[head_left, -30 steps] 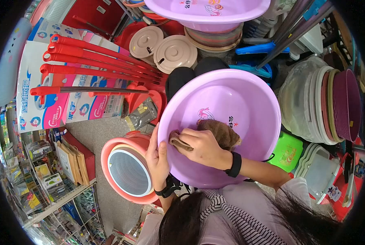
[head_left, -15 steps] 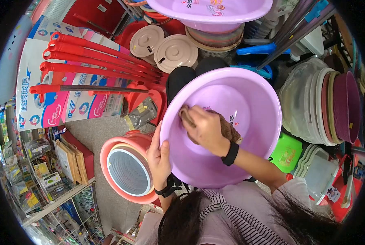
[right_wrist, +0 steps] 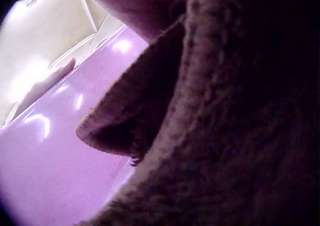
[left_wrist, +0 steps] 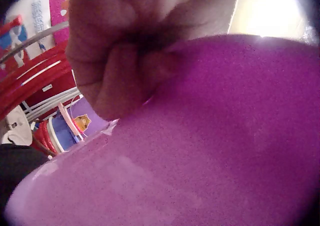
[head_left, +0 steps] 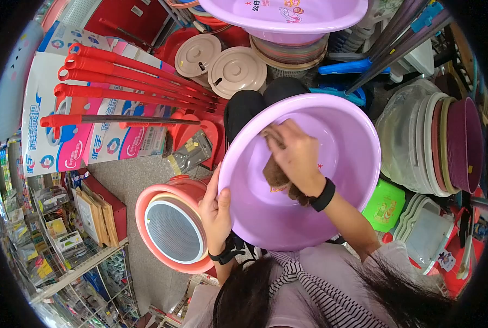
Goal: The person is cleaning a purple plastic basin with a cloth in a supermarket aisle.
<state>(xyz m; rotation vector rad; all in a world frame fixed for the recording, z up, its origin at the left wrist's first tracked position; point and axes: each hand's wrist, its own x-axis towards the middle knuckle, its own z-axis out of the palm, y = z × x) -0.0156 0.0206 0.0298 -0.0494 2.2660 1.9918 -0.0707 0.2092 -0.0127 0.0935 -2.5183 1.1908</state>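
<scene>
Both hands are occupied with a large round lilac plastic basin [head_left: 353,164], which is held tilted in front of the person's body, its mouth turned up toward the head camera. The near-left rim is gripped by the left hand [head_left: 215,210]. Its thumb is laid on the inside and its fingers are curled against the outer wall, as is shown close up in the left wrist view. A brown terry cloth [head_left: 276,176] is pressed against the inner wall by the right hand [head_left: 299,153]. That hand is laid almost flat, with fingers stretched toward the far-left rim. Nothing is pinched; the cloth is merely pinned under the palm. In the right wrist view only folds of cloth and a strip of lilac wall can be made out.

Wiping of the inside is judged to be under way. The far-left part of the wall is covered by the cloth, while the right side and the near wall lie bare. No streaks or wet marks can be made out, so which parts are already wiped cannot be told.

To the right, a stack of basins wrapped in clear plastic [head_left: 413,136] is seen. At the near left a red round tub with a white ribbed insert [head_left: 173,229] is placed. Red mop handles [head_left: 129,82] are laid across the far left, and two beige round lids [head_left: 235,71] are set beyond the basin.
</scene>
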